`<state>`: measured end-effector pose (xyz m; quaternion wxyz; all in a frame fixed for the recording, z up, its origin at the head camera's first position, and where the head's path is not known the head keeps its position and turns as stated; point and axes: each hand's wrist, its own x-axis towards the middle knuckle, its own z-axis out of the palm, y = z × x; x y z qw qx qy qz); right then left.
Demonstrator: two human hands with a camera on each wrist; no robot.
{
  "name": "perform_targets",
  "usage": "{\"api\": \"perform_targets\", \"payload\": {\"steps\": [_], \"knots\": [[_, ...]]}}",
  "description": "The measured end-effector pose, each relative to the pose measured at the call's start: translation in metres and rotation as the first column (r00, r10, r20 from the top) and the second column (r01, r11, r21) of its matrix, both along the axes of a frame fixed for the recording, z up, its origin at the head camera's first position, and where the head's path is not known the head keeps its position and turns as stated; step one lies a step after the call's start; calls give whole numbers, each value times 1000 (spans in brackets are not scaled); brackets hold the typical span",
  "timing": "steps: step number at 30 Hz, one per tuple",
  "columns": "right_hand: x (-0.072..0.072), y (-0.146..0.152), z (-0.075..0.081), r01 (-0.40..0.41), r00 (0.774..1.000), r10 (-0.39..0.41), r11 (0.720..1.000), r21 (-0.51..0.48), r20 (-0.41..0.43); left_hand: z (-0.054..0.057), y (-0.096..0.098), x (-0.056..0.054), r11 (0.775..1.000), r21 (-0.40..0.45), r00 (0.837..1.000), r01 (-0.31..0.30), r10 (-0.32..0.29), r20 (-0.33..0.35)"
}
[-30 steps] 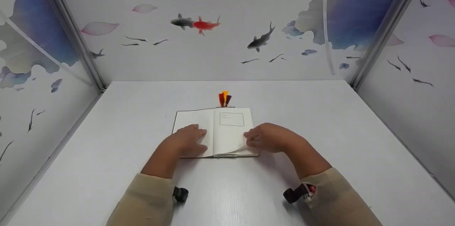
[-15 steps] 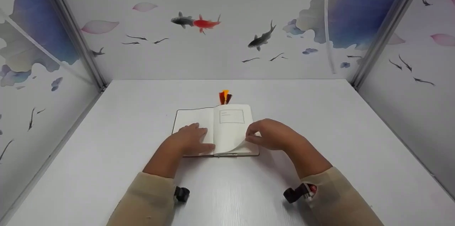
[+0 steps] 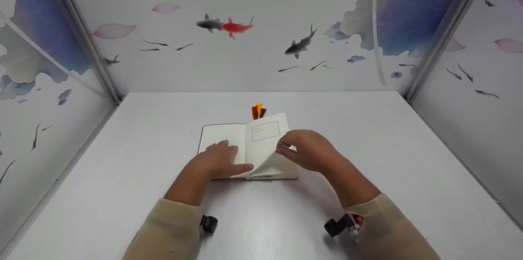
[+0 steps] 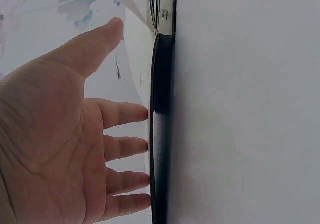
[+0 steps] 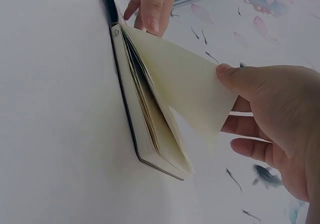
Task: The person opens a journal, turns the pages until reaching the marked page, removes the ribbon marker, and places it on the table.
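An open notebook [image 3: 224, 131] with a dark cover lies on the white table. My left hand [image 3: 216, 160] rests with straight fingers on its left-hand page, thumb stretched toward the spine; in the left wrist view its fingertips [image 4: 140, 112] meet the book just inside the cover edge. My right hand [image 3: 312, 149] pinches the outer lower part of a right-hand page [image 3: 263, 145] between thumb and fingers. That page, with a small printed box near its top, is lifted and bent toward the spine. Under it the remaining page block [image 5: 150, 134] shows in the right wrist view.
Red, orange and dark tabs [image 3: 258, 111] stick out beyond the notebook's top edge. The white table [image 3: 143, 137] spreads around it, enclosed by walls printed with fish and petals [image 3: 237, 27]. Each sleeve cuff carries a small black wrist camera [image 3: 337, 226].
My right hand has raised the page and drawn it up and left toward the spine. The left thumb has slid right toward the spine while its other fingers stay on the page.
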<state>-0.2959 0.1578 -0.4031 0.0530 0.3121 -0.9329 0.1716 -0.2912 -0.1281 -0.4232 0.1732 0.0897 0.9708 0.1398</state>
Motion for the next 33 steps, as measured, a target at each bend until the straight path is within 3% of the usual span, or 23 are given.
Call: {"api": "perform_targets", "payload": {"steps": [7,15,21,29,33], "knots": [[2,-5,-2,-39,984,33,999,-35,-176,1,3,4,1000,-10,1000,8,-8,-28],[5,-11,-2,-95,935,71,994,-53,-348,3,10,10,1000,-25,996,12,-15,-92],[5,-13,-3,-110,920,82,993,-51,-384,1,13,10,1000,-12,991,9,-11,-135],[1,-9,-4,-86,926,53,994,-71,-374,3,14,6,999,9,986,40,-38,-160],[-4,-4,-6,-76,930,33,992,-103,-367,4,13,6,1000,19,988,25,-22,-154]]}}
